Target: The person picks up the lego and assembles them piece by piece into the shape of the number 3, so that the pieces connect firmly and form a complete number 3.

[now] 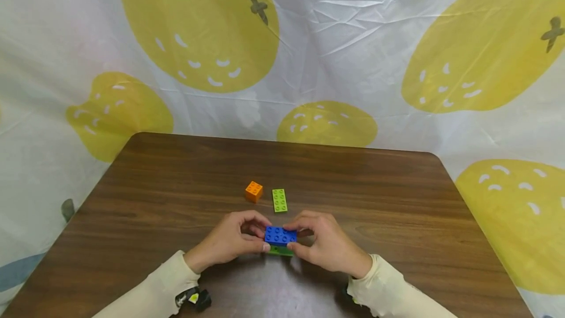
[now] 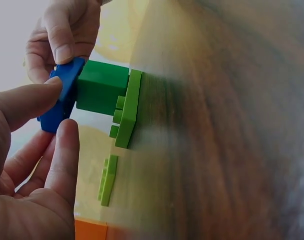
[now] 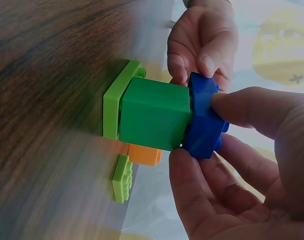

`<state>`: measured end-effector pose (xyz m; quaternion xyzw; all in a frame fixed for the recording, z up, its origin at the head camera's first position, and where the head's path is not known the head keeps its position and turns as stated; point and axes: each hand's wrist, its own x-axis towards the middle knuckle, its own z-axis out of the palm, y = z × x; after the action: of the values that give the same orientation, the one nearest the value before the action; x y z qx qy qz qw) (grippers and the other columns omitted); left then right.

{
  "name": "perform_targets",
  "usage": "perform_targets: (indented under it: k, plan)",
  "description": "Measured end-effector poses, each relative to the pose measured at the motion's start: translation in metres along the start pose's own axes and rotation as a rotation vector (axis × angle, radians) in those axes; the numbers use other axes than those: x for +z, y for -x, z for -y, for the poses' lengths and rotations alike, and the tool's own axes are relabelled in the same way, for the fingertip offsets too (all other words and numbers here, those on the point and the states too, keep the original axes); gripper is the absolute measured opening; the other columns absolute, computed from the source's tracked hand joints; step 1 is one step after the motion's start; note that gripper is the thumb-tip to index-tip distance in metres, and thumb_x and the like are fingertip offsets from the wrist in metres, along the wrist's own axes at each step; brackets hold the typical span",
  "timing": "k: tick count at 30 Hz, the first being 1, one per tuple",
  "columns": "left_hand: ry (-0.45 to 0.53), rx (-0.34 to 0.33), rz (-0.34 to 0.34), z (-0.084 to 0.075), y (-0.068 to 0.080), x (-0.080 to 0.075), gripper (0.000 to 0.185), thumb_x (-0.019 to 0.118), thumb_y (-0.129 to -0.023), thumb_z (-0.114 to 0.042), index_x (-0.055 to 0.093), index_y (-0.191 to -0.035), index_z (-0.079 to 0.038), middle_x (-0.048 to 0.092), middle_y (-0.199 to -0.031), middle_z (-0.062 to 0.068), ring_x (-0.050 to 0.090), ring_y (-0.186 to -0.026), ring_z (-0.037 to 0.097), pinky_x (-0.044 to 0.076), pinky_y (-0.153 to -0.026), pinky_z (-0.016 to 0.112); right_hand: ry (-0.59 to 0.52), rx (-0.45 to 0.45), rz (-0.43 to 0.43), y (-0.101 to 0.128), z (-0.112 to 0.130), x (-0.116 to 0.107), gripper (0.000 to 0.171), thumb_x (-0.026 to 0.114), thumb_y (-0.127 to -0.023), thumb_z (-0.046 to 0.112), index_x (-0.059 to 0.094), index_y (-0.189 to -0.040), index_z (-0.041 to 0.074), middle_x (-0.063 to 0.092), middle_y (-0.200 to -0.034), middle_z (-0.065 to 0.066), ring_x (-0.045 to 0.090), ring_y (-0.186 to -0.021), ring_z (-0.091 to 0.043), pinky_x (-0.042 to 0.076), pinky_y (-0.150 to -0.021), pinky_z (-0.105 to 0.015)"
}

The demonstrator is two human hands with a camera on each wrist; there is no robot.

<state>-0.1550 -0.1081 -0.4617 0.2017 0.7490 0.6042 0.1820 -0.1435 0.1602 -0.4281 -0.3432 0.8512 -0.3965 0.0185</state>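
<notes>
Both grips pinch the blue plastic brick [image 1: 280,235]: left hand [image 1: 229,242] and right hand [image 1: 328,245] at opposite ends. Blue sits atop a dark green cube brick [image 3: 154,114] on a lime flat plate [image 3: 115,100], on the brown wooden table [image 1: 397,195]. Orange square brick [image 1: 253,192] and loose lime plate [image 1: 279,200] lie just beyond.

orange brick [image 2: 90,230]: cut off by the left wrist view's bottom edge
dark green block [image 1: 282,246]: hidden under the blue brick [image 1: 280,235] in the head view
table [image 2: 232,150]: blurred in both wrist views
</notes>
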Motion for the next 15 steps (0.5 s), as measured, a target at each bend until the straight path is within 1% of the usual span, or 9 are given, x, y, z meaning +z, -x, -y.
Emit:
perform_targets:
  k: [6,9,15]
  plan:
    - [0.018,0.004,-0.002,0.0010,0.0002,-0.0003,0.041,0.088,-0.084,-0.007,0.070,-0.120,0.000,0.074,-0.108,0.014,0.073,-0.098,0.021,0.064,-0.084,0.026,0.020,0.000,-0.004,-0.0005,0.0010,0.0017,0.032,0.087,-0.084,0.008,0.078,-0.114,0.007,0.077,-0.108,-0.002,0.074,-0.092,-0.008,0.063,-0.081,-0.025]
    - [0.015,0.009,-0.006,0.0010,0.0006,-0.0005,0.041,0.088,-0.084,-0.007,0.070,-0.120,0.000,0.073,-0.109,0.015,0.072,-0.099,0.021,0.063,-0.085,0.027,0.021,0.007,-0.007,-0.0005,0.0013,0.0024,0.032,0.087,-0.084,0.009,0.078,-0.114,0.007,0.077,-0.108,-0.002,0.074,-0.092,-0.008,0.064,-0.081,-0.028]
    - [0.004,0.012,-0.011,-0.0003,0.0004,-0.0010,0.040,0.088,-0.085,-0.009,0.071,-0.120,-0.002,0.072,-0.113,0.015,0.072,-0.100,0.024,0.064,-0.086,0.027,-0.015,-0.002,-0.006,-0.0005,-0.0015,0.0036,0.032,0.086,-0.085,0.007,0.078,-0.115,0.005,0.076,-0.109,-0.004,0.074,-0.093,-0.009,0.065,-0.081,-0.034]
